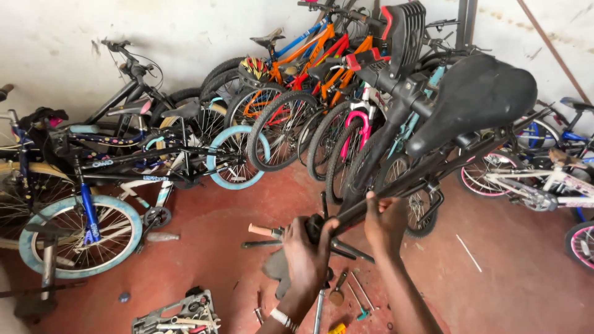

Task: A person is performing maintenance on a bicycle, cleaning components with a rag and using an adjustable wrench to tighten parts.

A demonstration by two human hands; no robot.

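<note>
Bike frame: a black bicycle frame (pixel 396 179) was raised off the floor and tilted, its black saddle (pixel 473 99) nearest the camera, probably to bring its lower end within reach.
Left hand: the left hand (pixel 307 253) was clenched around the frame's black lower end, apparently bearing its weight.
Right hand: the right hand (pixel 385 222) was wrapped around the dark tube just above, seemingly steadying it.
Floor: on the red floor (pixel 210 247) below the hands lay loose hand tools (pixel 346 294), kept close; an open tool case (pixel 179 315) sat to the left.
Surroundings: a row of parked bicycles (pixel 297 117) leaned against the white wall (pixel 55 43), and a blue-tyred bicycle (pixel 86 216) stood at the left.
</note>
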